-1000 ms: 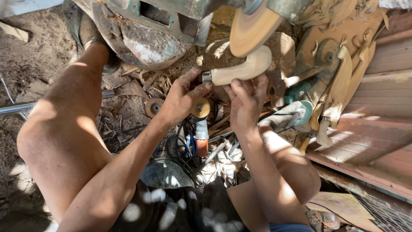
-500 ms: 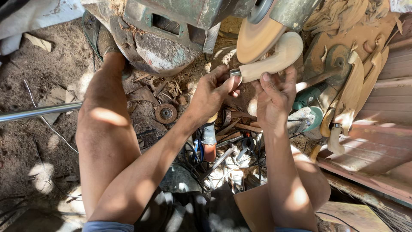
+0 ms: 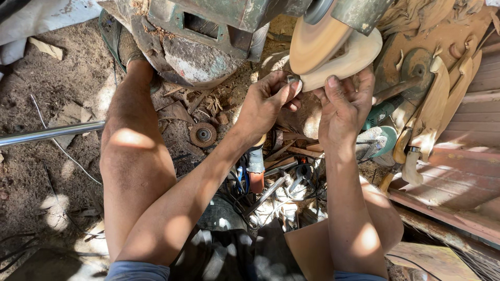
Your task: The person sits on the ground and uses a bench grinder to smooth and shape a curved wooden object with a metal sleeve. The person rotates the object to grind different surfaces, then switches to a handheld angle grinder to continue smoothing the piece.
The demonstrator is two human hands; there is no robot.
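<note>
Both hands were clamped on one curved wooden handle (image 3: 348, 57), pale and smooth. The left hand (image 3: 265, 104) pinched its metal-collared end; the right hand (image 3: 345, 106) gripped its middle with fingers wrapped over. That piece pressed against the tan sanding disc (image 3: 315, 44) of a worn green grinder (image 3: 208, 31). Below lay an abrasive wheel (image 3: 203, 134) on the dirt, and more wooden handles (image 3: 424, 119) leaned at right.

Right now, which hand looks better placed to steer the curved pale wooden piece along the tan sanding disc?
Probably the right hand: its fingers wrap the curved pale wooden piece directly below the tan sanding disc. The left hand only pinches the piece's near end by its small metal collar.
</note>
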